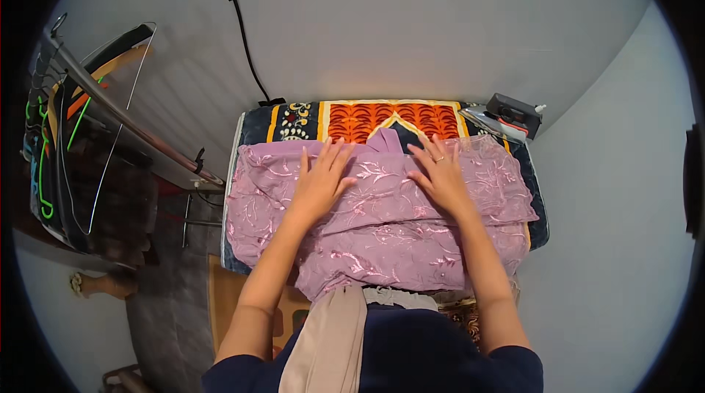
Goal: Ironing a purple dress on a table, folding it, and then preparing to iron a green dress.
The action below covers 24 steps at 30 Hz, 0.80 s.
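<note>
A mauve embroidered garment (382, 206) with pink shiny leaf patterns lies spread across a table. Its near edge hangs down toward my body, and a plain lilac flap (385, 141) sticks up at the far edge. My left hand (322, 178) rests flat on the cloth left of the middle, fingers spread and pointing away from me. To the right of the flap my right hand (443, 176), with a ring on one finger, also lies on the fabric with its fingers apart. Neither hand grips anything.
Under the garment is a patterned rug (433, 115) in orange, cream and dark blue. An iron (499, 125) lies at the far right corner, beside a dark grey box (517, 111). Left of the table stands a metal rail (121, 110) with several hangers. A black cable (242, 33) runs down the wall.
</note>
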Each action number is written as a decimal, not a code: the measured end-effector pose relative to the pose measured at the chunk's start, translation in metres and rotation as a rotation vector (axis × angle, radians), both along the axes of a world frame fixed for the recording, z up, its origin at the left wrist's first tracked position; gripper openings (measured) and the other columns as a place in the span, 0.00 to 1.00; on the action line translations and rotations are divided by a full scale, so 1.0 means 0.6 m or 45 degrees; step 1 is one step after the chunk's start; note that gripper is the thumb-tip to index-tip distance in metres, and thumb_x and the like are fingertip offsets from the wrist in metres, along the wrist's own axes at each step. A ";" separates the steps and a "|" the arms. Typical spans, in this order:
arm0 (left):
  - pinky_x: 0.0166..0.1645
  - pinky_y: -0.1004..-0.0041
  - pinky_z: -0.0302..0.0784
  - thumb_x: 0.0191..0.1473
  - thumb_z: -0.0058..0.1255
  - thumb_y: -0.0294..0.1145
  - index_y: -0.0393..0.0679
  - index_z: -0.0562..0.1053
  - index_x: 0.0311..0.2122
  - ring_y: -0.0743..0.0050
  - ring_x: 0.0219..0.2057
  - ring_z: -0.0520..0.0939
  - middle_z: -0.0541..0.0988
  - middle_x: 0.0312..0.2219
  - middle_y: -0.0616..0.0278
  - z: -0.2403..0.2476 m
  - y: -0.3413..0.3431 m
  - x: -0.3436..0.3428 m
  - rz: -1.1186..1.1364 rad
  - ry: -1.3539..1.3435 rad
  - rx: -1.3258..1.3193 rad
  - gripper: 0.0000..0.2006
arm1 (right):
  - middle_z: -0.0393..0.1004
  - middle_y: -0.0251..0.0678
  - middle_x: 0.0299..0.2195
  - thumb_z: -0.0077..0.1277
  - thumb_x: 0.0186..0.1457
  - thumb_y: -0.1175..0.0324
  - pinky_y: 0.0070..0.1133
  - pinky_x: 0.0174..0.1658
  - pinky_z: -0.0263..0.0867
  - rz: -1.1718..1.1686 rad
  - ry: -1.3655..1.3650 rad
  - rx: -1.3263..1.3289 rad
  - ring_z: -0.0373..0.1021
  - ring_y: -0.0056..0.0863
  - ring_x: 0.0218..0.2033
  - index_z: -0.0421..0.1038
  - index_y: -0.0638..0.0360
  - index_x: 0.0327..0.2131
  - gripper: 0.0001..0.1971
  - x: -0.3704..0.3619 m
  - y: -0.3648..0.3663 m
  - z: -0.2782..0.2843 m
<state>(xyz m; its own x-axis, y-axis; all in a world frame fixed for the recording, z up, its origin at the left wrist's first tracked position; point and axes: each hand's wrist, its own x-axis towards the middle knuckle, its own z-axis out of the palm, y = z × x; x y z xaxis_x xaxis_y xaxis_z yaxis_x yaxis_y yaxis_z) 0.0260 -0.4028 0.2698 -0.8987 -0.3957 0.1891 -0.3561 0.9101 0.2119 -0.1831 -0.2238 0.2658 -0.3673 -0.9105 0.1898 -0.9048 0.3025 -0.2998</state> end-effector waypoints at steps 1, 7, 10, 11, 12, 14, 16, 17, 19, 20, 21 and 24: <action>0.62 0.37 0.37 0.52 0.48 0.54 0.52 0.54 0.63 0.59 0.66 0.48 0.54 0.63 0.60 0.010 -0.014 -0.006 0.011 -0.017 -0.049 0.36 | 0.51 0.35 0.63 0.55 0.48 0.49 0.52 0.62 0.31 -0.006 0.057 0.024 0.42 0.42 0.66 0.61 0.39 0.58 0.32 -0.019 -0.002 0.014; 0.56 0.25 0.25 0.30 0.65 0.58 0.55 0.66 0.57 0.53 0.67 0.36 0.50 0.65 0.64 0.016 -0.078 -0.040 0.066 -0.516 0.178 0.45 | 0.45 0.34 0.66 0.66 0.28 0.46 0.53 0.62 0.24 0.089 0.031 0.577 0.33 0.47 0.67 0.70 0.32 0.51 0.38 -0.103 -0.015 0.039; 0.55 0.24 0.24 0.28 0.66 0.55 0.56 0.69 0.55 0.52 0.67 0.36 0.50 0.65 0.67 0.000 -0.075 -0.037 0.072 -0.477 0.108 0.43 | 0.46 0.34 0.65 0.68 0.24 0.48 0.54 0.62 0.25 0.127 0.062 0.493 0.33 0.49 0.67 0.72 0.33 0.50 0.39 -0.095 -0.015 0.027; 0.55 0.24 0.24 0.27 0.66 0.55 0.56 0.69 0.55 0.53 0.67 0.36 0.50 0.65 0.68 -0.006 -0.070 -0.035 0.073 -0.459 0.040 0.43 | 0.47 0.34 0.65 0.68 0.23 0.48 0.54 0.62 0.25 0.128 0.099 0.461 0.34 0.48 0.67 0.72 0.33 0.50 0.40 -0.088 -0.014 0.025; 0.56 0.24 0.24 0.28 0.66 0.53 0.54 0.70 0.54 0.54 0.67 0.37 0.52 0.64 0.70 -0.014 -0.063 -0.031 0.071 -0.354 -0.023 0.41 | 0.49 0.31 0.64 0.68 0.23 0.50 0.54 0.62 0.27 0.106 0.162 0.431 0.35 0.46 0.67 0.74 0.34 0.48 0.38 -0.076 -0.013 0.028; 0.56 0.24 0.24 0.29 0.65 0.52 0.53 0.70 0.53 0.55 0.67 0.38 0.53 0.64 0.71 -0.020 -0.054 -0.029 0.083 -0.317 -0.073 0.40 | 0.50 0.30 0.64 0.68 0.24 0.51 0.54 0.62 0.28 0.125 0.205 0.343 0.36 0.45 0.67 0.75 0.36 0.46 0.36 -0.070 -0.006 0.018; 0.57 0.25 0.26 0.29 0.65 0.47 0.50 0.72 0.49 0.57 0.67 0.41 0.56 0.62 0.72 -0.019 -0.045 -0.030 0.090 -0.249 -0.098 0.35 | 0.52 0.27 0.63 0.67 0.24 0.52 0.54 0.63 0.28 0.134 0.186 0.225 0.37 0.44 0.66 0.78 0.42 0.40 0.30 -0.069 0.001 0.012; 0.57 0.25 0.26 0.29 0.65 0.47 0.50 0.72 0.49 0.57 0.67 0.41 0.56 0.62 0.72 -0.018 -0.046 -0.031 0.093 -0.247 -0.100 0.35 | 0.52 0.27 0.63 0.67 0.24 0.52 0.54 0.63 0.28 0.136 0.189 0.223 0.37 0.44 0.66 0.78 0.42 0.40 0.30 -0.070 0.004 0.012; 0.57 0.24 0.26 0.30 0.66 0.45 0.50 0.72 0.48 0.57 0.67 0.43 0.60 0.60 0.71 -0.016 -0.049 -0.034 0.065 -0.308 -0.140 0.33 | 0.52 0.28 0.62 0.68 0.24 0.53 0.54 0.63 0.28 0.157 0.209 0.243 0.37 0.45 0.66 0.79 0.47 0.37 0.29 -0.078 0.009 0.013; 0.57 0.24 0.26 0.30 0.65 0.43 0.50 0.75 0.44 0.58 0.66 0.45 0.63 0.57 0.72 -0.018 -0.052 -0.030 0.048 -0.266 -0.179 0.29 | 0.52 0.30 0.62 0.68 0.24 0.55 0.54 0.63 0.27 0.161 0.125 0.269 0.37 0.46 0.66 0.79 0.51 0.35 0.27 -0.078 0.007 0.020; 0.57 0.24 0.26 0.30 0.65 0.43 0.50 0.75 0.44 0.58 0.66 0.45 0.63 0.57 0.72 -0.019 -0.056 -0.026 0.051 -0.266 -0.180 0.29 | 0.52 0.30 0.62 0.68 0.24 0.55 0.54 0.63 0.27 0.163 0.125 0.268 0.37 0.46 0.66 0.79 0.51 0.35 0.27 -0.077 0.008 0.027; 0.57 0.23 0.27 0.29 0.65 0.43 0.52 0.78 0.39 0.59 0.66 0.46 0.67 0.53 0.74 -0.011 -0.061 -0.018 0.072 -0.254 -0.218 0.24 | 0.55 0.29 0.60 0.68 0.25 0.55 0.53 0.63 0.26 0.102 0.094 0.322 0.38 0.46 0.66 0.79 0.53 0.33 0.25 -0.072 0.013 0.039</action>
